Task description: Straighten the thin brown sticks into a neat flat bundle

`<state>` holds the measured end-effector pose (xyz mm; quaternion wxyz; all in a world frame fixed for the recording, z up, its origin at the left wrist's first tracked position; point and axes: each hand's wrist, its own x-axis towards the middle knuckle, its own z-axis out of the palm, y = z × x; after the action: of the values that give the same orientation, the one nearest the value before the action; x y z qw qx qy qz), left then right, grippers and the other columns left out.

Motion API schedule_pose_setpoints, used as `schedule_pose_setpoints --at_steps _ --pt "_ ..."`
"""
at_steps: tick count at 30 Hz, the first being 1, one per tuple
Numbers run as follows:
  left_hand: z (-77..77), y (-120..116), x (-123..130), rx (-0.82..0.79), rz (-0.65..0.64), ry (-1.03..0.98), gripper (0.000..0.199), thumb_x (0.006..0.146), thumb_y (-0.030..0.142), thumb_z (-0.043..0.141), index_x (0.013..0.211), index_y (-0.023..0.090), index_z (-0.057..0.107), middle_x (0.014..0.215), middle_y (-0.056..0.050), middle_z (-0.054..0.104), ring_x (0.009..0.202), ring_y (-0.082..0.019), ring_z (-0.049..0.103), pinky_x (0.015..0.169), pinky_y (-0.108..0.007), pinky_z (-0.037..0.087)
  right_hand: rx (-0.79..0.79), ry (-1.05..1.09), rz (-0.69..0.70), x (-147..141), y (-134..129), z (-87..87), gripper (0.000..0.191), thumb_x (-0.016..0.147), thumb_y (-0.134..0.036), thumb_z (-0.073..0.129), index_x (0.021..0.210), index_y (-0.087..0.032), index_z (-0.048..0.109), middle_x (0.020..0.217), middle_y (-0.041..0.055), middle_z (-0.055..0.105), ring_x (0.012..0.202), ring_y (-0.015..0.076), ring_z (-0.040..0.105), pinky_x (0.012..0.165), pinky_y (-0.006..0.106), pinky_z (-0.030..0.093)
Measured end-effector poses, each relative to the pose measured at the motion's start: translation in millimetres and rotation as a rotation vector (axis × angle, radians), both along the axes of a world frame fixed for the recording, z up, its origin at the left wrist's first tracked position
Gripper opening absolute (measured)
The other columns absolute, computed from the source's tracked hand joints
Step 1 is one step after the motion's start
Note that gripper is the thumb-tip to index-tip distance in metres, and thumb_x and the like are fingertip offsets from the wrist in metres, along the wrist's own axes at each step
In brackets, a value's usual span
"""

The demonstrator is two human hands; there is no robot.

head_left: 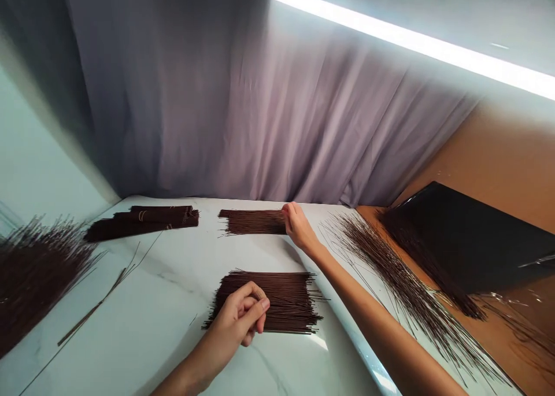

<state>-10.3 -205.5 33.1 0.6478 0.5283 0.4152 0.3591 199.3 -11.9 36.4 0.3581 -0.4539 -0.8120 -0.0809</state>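
Note:
Closest to me on the white marbled table lies a pile of thin dark brown sticks [286, 298], side by side with uneven ends. My left hand [243, 318] hovers over its left part, thumb and fingers pinched together; whatever they may hold is too small to see. Farther back is a second, flatter pile of the same sticks [254, 221]. At that pile's right end is my right hand [297, 225], its fingers closed and bent. Whether it grips any stick there is hidden.
Tied dark bundles [160, 217] lie at the back left. Loose sticks [26, 286] spread at the left edge, with a few thin strands [104, 300] beside them. Long loose sticks [403, 274] lie right, near a black sheet [472, 240]. A grey curtain [260, 107] hangs behind.

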Motion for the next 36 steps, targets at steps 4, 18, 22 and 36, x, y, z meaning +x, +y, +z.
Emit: schedule_pose_setpoints --at_steps 4,18,22,36 --pt "11.3 -1.2 4.6 -0.074 0.032 -0.121 0.034 0.093 0.05 0.064 0.083 0.021 0.051 0.063 0.008 0.047 0.047 -0.005 0.02 0.043 -0.02 0.013 0.077 0.167 0.065 -12.3 -17.6 19.7 0.017 0.105 -0.022 0.032 0.109 -0.02 0.049 0.097 0.0091 0.059 0.09 0.0216 0.06 0.084 0.038 0.052" --pt "27.5 -3.1 3.8 -0.08 0.218 -0.233 0.037 0.088 0.053 0.069 0.084 0.021 0.053 0.067 0.006 0.047 0.056 -0.009 0.018 0.046 -0.021 0.012 -0.075 0.176 -0.001 -15.3 -219.0 -17.1 0.013 0.101 -0.012 0.044 0.102 -0.022 0.052 0.077 -0.0001 0.054 0.061 0.0118 0.056 0.052 0.02 0.044" --pt "25.5 -1.0 7.3 -0.075 0.243 -0.201 0.038 0.089 0.054 0.069 0.085 0.019 0.056 0.064 0.005 0.05 0.056 -0.009 0.018 0.045 -0.021 0.011 -0.019 0.16 0.004 -20.9 -214.4 -26.6 0.015 0.102 -0.012 0.041 0.1 -0.021 0.053 0.076 -0.0002 0.054 0.06 0.0108 0.054 0.053 0.019 0.043" --pt "7.0 8.3 5.9 0.018 0.263 -0.071 0.047 0.086 0.058 0.07 0.081 0.011 0.066 0.06 0.0 0.062 0.046 -0.004 0.022 0.043 -0.021 0.013 -0.022 0.094 -0.017 -17.7 -213.9 -20.4 0.012 0.102 -0.012 0.042 0.102 -0.021 0.051 0.076 0.0004 0.053 0.061 0.0114 0.055 0.051 0.018 0.043"
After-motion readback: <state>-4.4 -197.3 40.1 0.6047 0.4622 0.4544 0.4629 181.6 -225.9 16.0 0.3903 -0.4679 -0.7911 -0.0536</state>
